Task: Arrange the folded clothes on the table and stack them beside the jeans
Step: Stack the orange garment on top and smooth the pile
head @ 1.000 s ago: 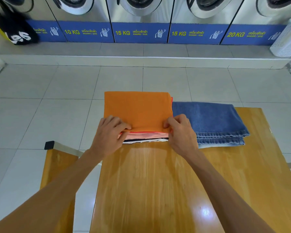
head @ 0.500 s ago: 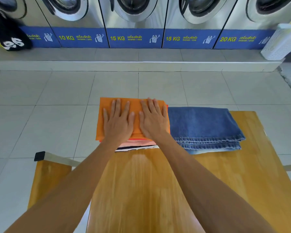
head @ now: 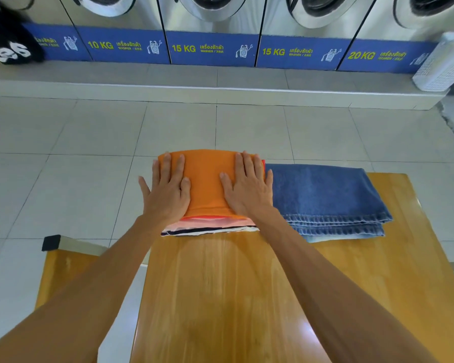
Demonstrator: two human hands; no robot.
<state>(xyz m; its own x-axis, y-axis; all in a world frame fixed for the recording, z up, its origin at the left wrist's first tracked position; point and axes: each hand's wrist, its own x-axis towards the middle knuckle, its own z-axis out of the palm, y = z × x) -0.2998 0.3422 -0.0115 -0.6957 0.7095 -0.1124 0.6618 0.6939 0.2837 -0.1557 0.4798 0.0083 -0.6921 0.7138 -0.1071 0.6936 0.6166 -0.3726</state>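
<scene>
A stack of folded clothes lies at the far left of the wooden table, topped by an orange garment. Pink, white and dark layers show at its near edge. Folded blue jeans lie directly to its right, touching it. My left hand rests flat on the orange garment's left side, fingers spread. My right hand rests flat on its right side, next to the jeans. Neither hand grips anything.
A wooden bench with a black-capped leg stands lower left of the table. Washing machines line the far wall behind a raised step. A white basket sits on the step at the right, a black bag at the left.
My hands went from pinching the stack's near edge to lying flat on the orange top. Since half a second ago they have slid apart toward its left and right sides.
</scene>
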